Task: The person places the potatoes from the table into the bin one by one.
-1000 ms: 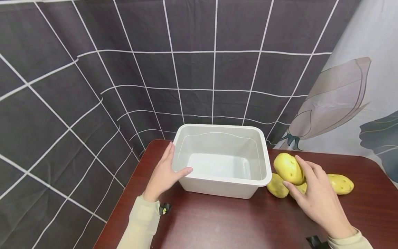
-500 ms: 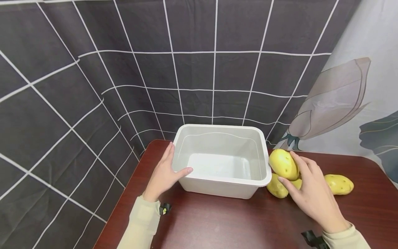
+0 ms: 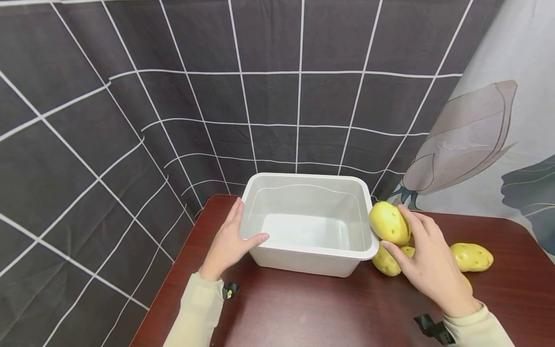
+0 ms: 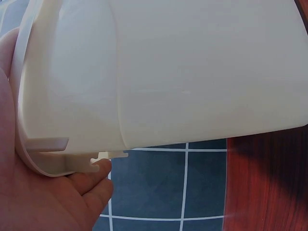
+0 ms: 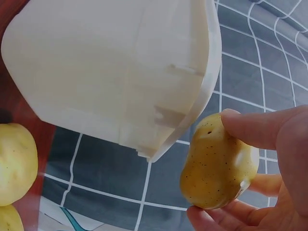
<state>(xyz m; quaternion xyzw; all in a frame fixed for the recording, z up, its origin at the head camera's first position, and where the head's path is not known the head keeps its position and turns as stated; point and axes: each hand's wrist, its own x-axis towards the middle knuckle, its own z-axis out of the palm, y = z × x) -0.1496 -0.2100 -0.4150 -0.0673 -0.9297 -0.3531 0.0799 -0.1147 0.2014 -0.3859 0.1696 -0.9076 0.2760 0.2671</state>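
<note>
Head view: left hand [image 3: 230, 246] spread against the rim [image 3: 303, 249] of a white tub [image 3: 303, 263]; right hand [image 3: 435, 270], well apart, with potato [image 3: 389, 224] pinched just outside the tub's right edge; other potatoes [image 3: 472, 257] on table [image 3: 312, 308]. Probably best: tub steadied, potato lifted clear of rim.

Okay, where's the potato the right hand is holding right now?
In the head view, the held potato is right of centre, in the right hand, beside the right rim of the tub and higher than the other potatoes.
</note>
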